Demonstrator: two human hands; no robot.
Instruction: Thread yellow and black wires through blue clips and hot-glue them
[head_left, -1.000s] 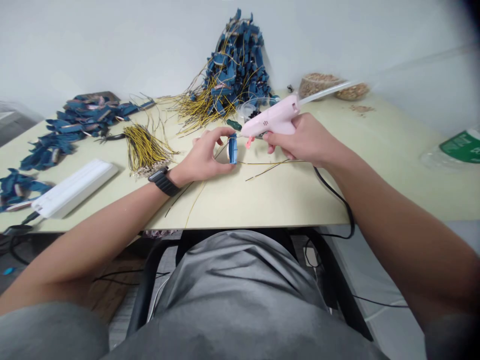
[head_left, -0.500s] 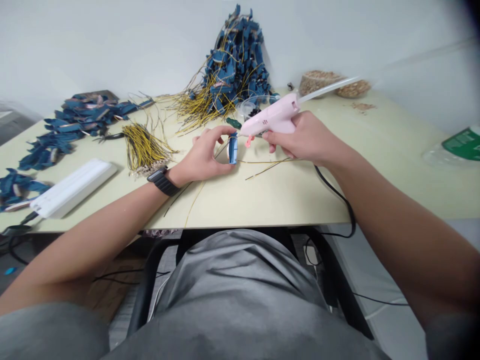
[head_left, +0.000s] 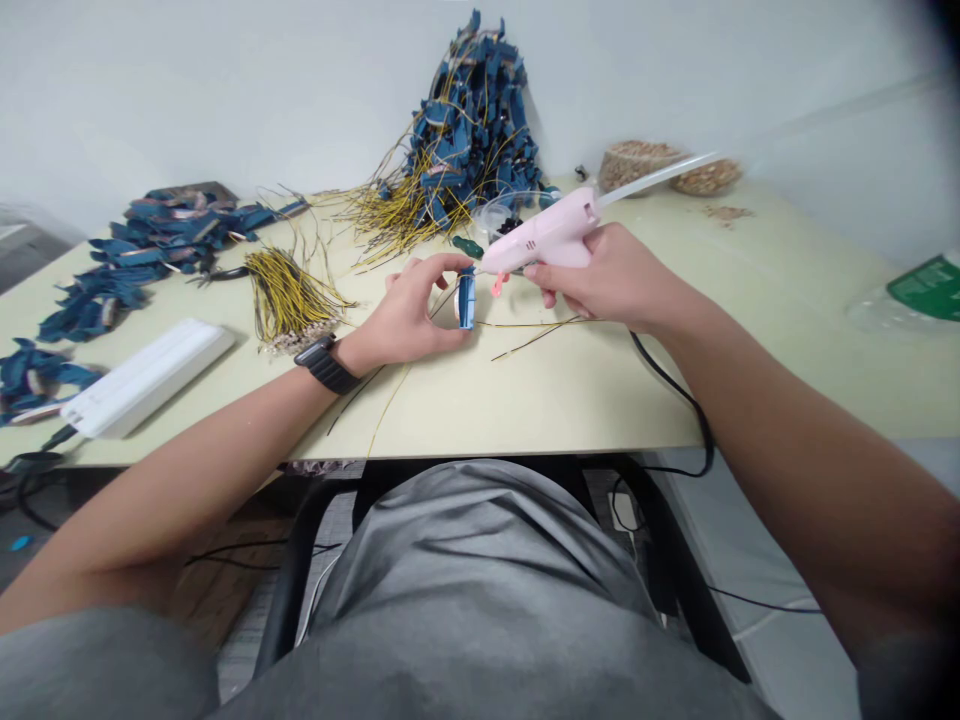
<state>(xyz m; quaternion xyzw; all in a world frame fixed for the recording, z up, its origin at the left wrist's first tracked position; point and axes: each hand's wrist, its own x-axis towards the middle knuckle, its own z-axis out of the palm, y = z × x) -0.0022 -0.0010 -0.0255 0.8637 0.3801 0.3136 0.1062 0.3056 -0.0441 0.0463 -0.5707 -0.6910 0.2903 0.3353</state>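
Note:
Between the thumb and fingers of my left hand point(head_left: 416, 310) is a small blue plastic part point(head_left: 466, 298), held upright, with thin wires trailing from it. My right hand point(head_left: 600, 275) is wrapped round the handle of a pink glue gun point(head_left: 540, 235), whose nozzle touches or nearly touches the top of the blue part. A clear glue stick point(head_left: 660, 179) sticks out of the gun's rear. Below the gun, thin yellow and black wires point(head_left: 532, 338) lie on the table.
A tall heap of blue parts point(head_left: 480, 120) stands at the back, with more blue parts point(head_left: 161, 235) on the left. Nearby are a yellow wire bundle point(head_left: 285, 290), pliers point(head_left: 225, 273), a white power strip point(head_left: 150, 378), bags of small pieces point(head_left: 637, 165) and a green-labelled bottle point(head_left: 926, 290).

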